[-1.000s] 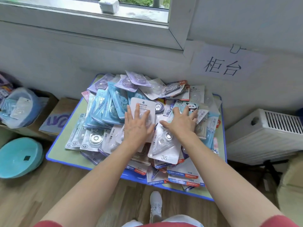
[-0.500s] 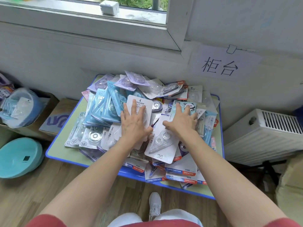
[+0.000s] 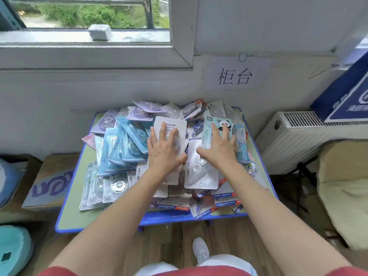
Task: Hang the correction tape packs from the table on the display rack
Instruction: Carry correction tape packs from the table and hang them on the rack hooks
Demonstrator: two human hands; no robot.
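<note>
Loosely heaped, the packs (image 3: 127, 144) covered most of the bench (image 3: 99, 226) beneath a window. None had yet been hung, and the rack was out of view. The left hand (image 3: 165, 152) lay flat on a white pack (image 3: 171, 122) near the top of the heap, its fingers (image 3: 163, 129) straight and spread, gripping nothing. The right hand (image 3: 218, 151) rested the same way on a panda pack (image 3: 223, 124) just beside it, fingers splayed, thumb out, nothing held.

The likeliest trouble was a slide. The packs lay at odd angles, several overhung the near rim, and a hard press or a pull from the middle of the heap could have sent those onto the wood floor. Lifting a handful at once could also have creased a card or caught one blister on another.

The packs were thin, flat cards in white, pale blue and lilac. Each carried a clear moulded blister over round tape wheels, glossy and probably slick. The bench had a matt green top and a blue rim.

A cardboard box (image 3: 51, 182) stood to the left, a ribbed white radiator (image 3: 298, 140) to the right, and a paper sign (image 3: 235, 76) was taped to the wall.
</note>
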